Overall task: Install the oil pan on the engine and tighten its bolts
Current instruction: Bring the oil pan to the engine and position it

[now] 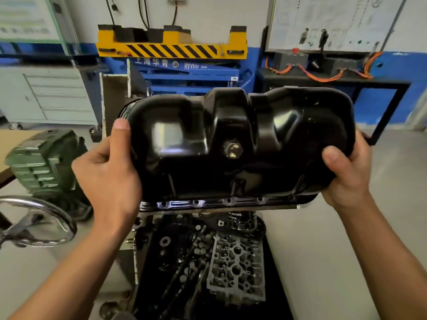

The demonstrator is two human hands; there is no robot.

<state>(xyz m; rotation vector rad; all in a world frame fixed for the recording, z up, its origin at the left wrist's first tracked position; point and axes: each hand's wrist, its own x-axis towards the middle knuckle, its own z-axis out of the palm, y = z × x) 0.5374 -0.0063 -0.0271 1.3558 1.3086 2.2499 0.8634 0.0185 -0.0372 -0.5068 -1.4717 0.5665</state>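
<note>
Both forearms reach up from the bottom corners; between them, low down, a black parts tray point(271, 262) holds a bare cylinder head point(235, 269) and loose small parts. Left hand point(108, 167) grips the left end of the oil pan point(231, 139), thumb laid over the top edge, fingers curled round behind and hidden. Right hand point(346, 176) grips the right end the same way, thumb on the near face, other fingers out of sight behind. Pan is carried by the hands only, sump side toward the camera, drain plug point(233, 148) mid-face, near flange point(212, 202) at the bottom with its bolt holes empty. Flange sits right over the engine point(242, 221), which is mostly hidden below; cannot tell if touching or just above. Stand handwheel point(39, 222) and green gearbox point(44, 162) to the left, well apart from the pan. Handling, judged: stamped steel, stiff, moderate weight, needs two hands. Glossy paint, maybe oily, so likely slippery. The short ends are the right hold, as here, since they balance the pan and keep fingers off the sealing face. Thin flange could bend or nick if knocked, so lower it level and line up the holes before any bolt goes in.
</note>
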